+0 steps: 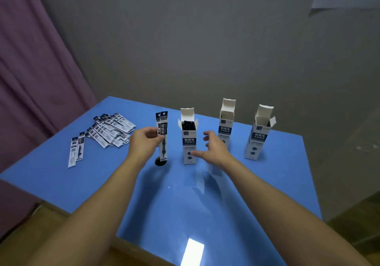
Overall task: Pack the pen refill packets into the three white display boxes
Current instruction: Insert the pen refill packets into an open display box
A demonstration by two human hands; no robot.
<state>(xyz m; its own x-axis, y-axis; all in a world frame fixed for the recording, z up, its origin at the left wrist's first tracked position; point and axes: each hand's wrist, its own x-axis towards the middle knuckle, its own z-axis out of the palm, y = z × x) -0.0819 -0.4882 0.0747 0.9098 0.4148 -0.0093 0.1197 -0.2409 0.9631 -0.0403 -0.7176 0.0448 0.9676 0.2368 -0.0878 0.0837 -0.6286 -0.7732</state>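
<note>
Three white display boxes stand upright on the blue table (pixel 205 204), lids open. The left box (pixel 189 142) has dark packets showing at its top. The middle box (pixel 226 124) and right box (pixel 257 136) show no contents from here. My left hand (pixel 144 142) pinches two refill packets (pixel 162 134) upright, just left of the left box. My right hand (pixel 213 148) hovers with spread fingers beside the left box's lower right, thumb near its front. A pile of packets (pixel 112 130) lies at the table's left.
Two packets (pixel 76 149) lie apart from the pile near the left edge. A black round spot (pixel 160 161) sits on the table under the held packets. A purple curtain (pixel 35 70) hangs left; a grey wall is behind.
</note>
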